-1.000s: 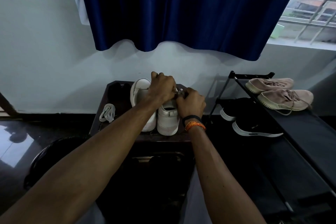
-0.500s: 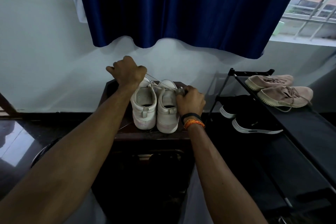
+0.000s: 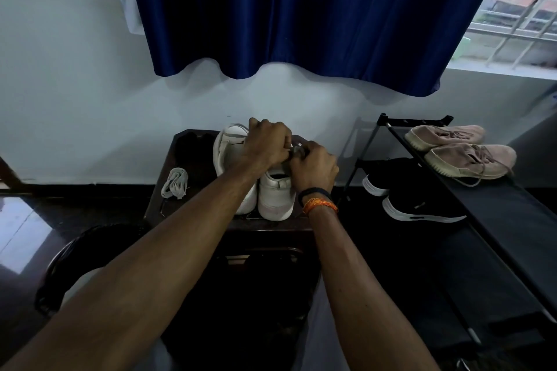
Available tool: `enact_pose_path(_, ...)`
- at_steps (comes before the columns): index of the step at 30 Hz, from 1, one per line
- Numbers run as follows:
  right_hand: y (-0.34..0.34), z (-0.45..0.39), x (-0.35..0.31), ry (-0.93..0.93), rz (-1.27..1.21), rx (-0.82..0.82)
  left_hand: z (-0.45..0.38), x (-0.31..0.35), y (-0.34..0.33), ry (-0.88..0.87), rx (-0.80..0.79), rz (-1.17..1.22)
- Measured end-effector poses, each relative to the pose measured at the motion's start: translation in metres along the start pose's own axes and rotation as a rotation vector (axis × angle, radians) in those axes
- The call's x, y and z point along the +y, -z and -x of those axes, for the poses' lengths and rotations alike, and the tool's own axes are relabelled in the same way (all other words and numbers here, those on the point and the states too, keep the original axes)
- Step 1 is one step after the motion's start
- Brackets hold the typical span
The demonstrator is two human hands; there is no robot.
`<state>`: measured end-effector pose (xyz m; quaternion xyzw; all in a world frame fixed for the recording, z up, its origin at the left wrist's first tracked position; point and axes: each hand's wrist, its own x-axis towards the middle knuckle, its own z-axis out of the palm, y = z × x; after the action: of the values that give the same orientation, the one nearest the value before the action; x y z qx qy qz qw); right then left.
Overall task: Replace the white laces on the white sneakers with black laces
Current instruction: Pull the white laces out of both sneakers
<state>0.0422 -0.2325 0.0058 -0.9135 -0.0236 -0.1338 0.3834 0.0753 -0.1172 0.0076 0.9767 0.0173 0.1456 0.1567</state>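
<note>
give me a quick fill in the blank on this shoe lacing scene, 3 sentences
1. The bundled white lace lies on the dark table to the ____ of the white sneakers.
2. The curtain above the table is ____ in colour.
3. The orange wristband is on the ____ wrist.

Missing words: left; blue; right

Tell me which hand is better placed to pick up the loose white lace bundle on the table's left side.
Left. The left hand is nearer the white lace bundle, which lies left of the white sneakers with nothing between. The right hand would have to cross over both sneakers. Both hands are busy at the right sneaker's eyelets now.
</note>
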Motion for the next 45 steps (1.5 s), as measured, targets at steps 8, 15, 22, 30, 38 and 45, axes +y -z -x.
enact_pose_path(8,0.0,-0.001,0.002,0.017,-0.001,0.01,-0.002,-0.001,-0.001,0.135,0.143,-0.109)
enact_pose_path(15,-0.001,-0.004,0.007,0.021,0.004,0.017,-0.008,-0.048,0.055,0.487,0.4,0.135)
enact_pose_path(22,-0.003,-0.007,0.007,0.063,0.033,-0.016,0.002,-0.053,0.051,0.459,0.106,0.184)
enact_pose_path(30,-0.017,-0.032,0.003,0.268,0.233,-0.224,0.021,-0.031,0.038,0.306,0.114,0.289)
enact_pose_path(38,-0.021,-0.045,-0.008,0.366,0.352,-0.348,0.037,-0.03,0.025,0.247,0.063,0.251)
enact_pose_path(45,-0.027,-0.046,-0.011,0.392,0.425,-0.294,0.035,-0.031,0.015,0.217,0.101,0.248)
